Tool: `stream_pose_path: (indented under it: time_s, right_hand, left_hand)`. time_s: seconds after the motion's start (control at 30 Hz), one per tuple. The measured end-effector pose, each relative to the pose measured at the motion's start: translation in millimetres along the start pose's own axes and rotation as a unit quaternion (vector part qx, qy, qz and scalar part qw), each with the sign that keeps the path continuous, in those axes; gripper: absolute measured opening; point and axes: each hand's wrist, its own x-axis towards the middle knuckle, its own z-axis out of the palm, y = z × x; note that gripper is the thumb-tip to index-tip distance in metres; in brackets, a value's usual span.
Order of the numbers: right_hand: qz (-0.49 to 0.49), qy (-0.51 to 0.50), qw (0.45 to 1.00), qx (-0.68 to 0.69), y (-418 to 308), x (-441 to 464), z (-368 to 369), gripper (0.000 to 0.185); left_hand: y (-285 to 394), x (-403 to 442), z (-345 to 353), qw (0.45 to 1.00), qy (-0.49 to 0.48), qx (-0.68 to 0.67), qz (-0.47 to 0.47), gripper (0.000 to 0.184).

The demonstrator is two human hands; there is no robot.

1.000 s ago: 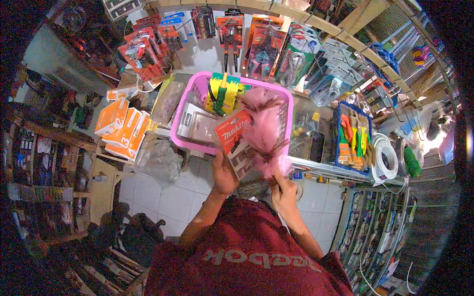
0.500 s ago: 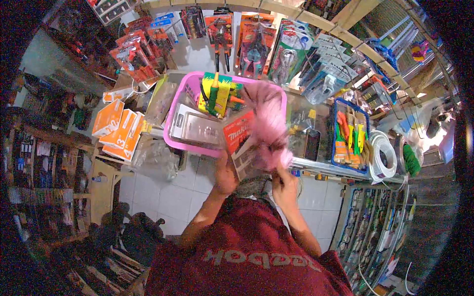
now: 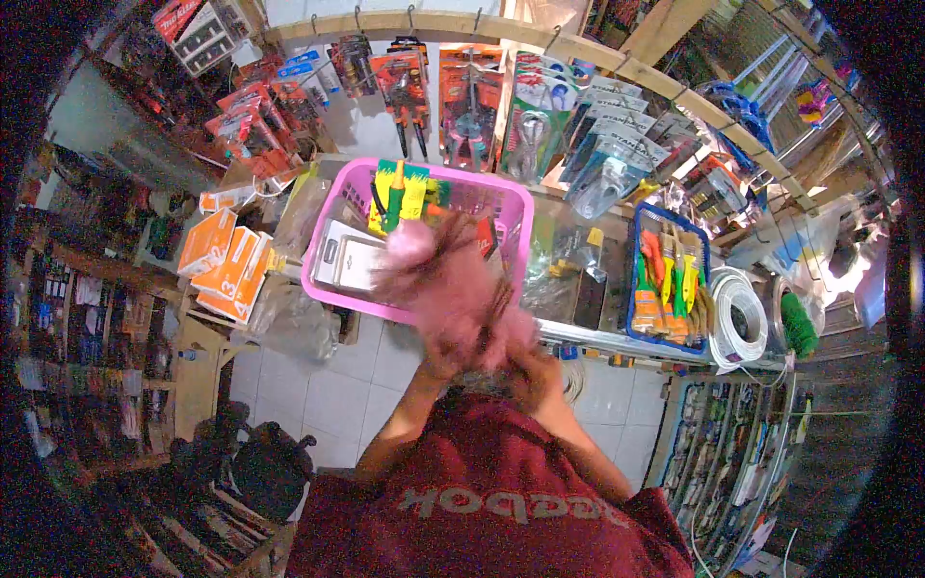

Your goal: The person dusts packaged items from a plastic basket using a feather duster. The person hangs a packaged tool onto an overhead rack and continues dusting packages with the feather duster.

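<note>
The pink fluffy bundle [image 3: 462, 294], streaked with dark brown and blurred, is in the middle of the frame, in front of the pink basket [image 3: 525, 222] and overlapping its near rim. Its long axis runs on a slant from lower right to upper left; the loose end points to the upper left, towards the inside of the basket, and the gathered end is at the lower right.

The right hand [image 3: 533, 374], just below the frame's centre, has its grip closed on that gathered end. The left hand [image 3: 441, 358] is close beside it, a little to the left in the frame; its fingers are largely hidden by the bundle, so I cannot tell whether its grip is clamped on anything. A red card package [image 3: 484, 232] with a clear plastic front shows partly behind the bundle.

In the basket, a yellow and green pack [image 3: 411, 197] stands at the far side with a green-handled tool [image 3: 395, 207] against it, and a white-backed blister pack [image 3: 352, 260] lies at the left. The basket sits on the bench [image 3: 597, 337]. Orange boxes [image 3: 228, 275] lean at the left of the frame; to the right are a blue tray [image 3: 665, 341] of paintbrushes [image 3: 667, 289] and a white coil [image 3: 737, 352].
</note>
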Motion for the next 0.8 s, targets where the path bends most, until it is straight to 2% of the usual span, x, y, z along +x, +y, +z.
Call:
stream_pose_path:
  time_s: [0.03, 0.1, 0.13, 0.17, 0.2, 0.23, 0.3, 0.37, 0.4, 0.5, 0.57, 0.63, 0.7, 0.77, 0.8]
  right_hand:
    - [0.032, -0.011, 0.999, -0.027, 2.8, 3.6, -3.1, 0.029]
    - [0.053, 0.011, 0.998, 0.03, 7.8, 5.0, -7.0, 0.025]
    - [0.064, 0.023, 0.996, 0.06, 10.1, 5.9, -7.3, 0.023]
    - [0.076, 0.036, 0.992, 0.09, 12.8, 6.5, -7.7, 0.021]
    - [-0.001, 0.041, 0.999, 0.023, 18.9, -2.8, -2.3, 0.018]
    - [-0.01, 0.033, 0.999, 0.023, 18.9, -5.5, -6.9, 0.017]
    - [-0.03, 0.015, 0.999, 0.023, 15.2, -6.9, -19.7, 0.017]
    - [0.058, 0.04, 0.993, 0.091, 15.5, 4.7, -30.0, 0.018]
    - [0.101, 0.052, 0.985, 0.126, 16.7, 9.0, -33.0, 0.019]
    - [0.045, 0.022, 0.993, 0.105, 24.4, -10.4, -29.7, 0.02]
    - [-0.002, 0.012, 0.999, 0.039, 35.6, -11.3, -32.1, 0.02]
    - [0.006, -0.025, 1.0, 0.017, 46.6, -17.4, -32.4, 0.028]
    - [0.063, -0.082, 0.994, 0.04, 55.2, -22.1, -29.7, 0.049]
    - [0.048, -0.112, 0.993, -0.009, 51.1, -30.5, -28.0, 0.046]
    - [0.041, -0.126, 0.991, -0.034, 50.0, -33.6, -28.1, 0.045]
  left_hand:
    - [3.2, 4.0, 8.1, 0.998, 0.005, -0.053, -0.019, 0.065]
    - [5.2, 7.4, 18.4, 0.986, 0.02, -0.156, -0.054, 0.067]
    - [-0.6, 8.9, 16.1, 0.979, -0.014, -0.2, -0.045, 0.066]
    - [-21.9, 5.3, -2.1, 0.993, 0.014, -0.117, -0.022, 0.066]
    - [-54.8, -2.0, -29.0, 0.999, 0.04, -0.035, 0.0, 0.066]
    - [-72.9, -4.7, -42.0, 0.996, 0.066, 0.046, 0.023, 0.066]
    - [-48.6, 7.9, -12.9, 0.996, 0.082, -0.045, 0.013, 0.067]
    - [-8.7, 20.4, 29.0, 0.985, 0.103, -0.137, 0.005, 0.067]
    - [-1.8, 24.9, 47.6, 0.985, 0.101, -0.133, 0.035, 0.069]
    - [-3.0, 19.3, 46.0, 0.981, 0.143, -0.129, 0.001, 0.069]
    - [-4.4, 29.8, 50.0, 0.923, 0.057, -0.377, 0.055, 0.068]
    - [-8.3, 29.4, 51.6, 0.915, 0.071, -0.391, 0.072, 0.068]
    - [-11.9, 28.9, 47.0, 0.968, 0.177, -0.17, 0.053, 0.067]
    - [-18.1, 38.5, 38.5, 0.924, 0.055, -0.375, 0.051, 0.067]
    - [-16.7, 38.8, 40.7, 0.925, 0.05, -0.372, 0.052, 0.069]
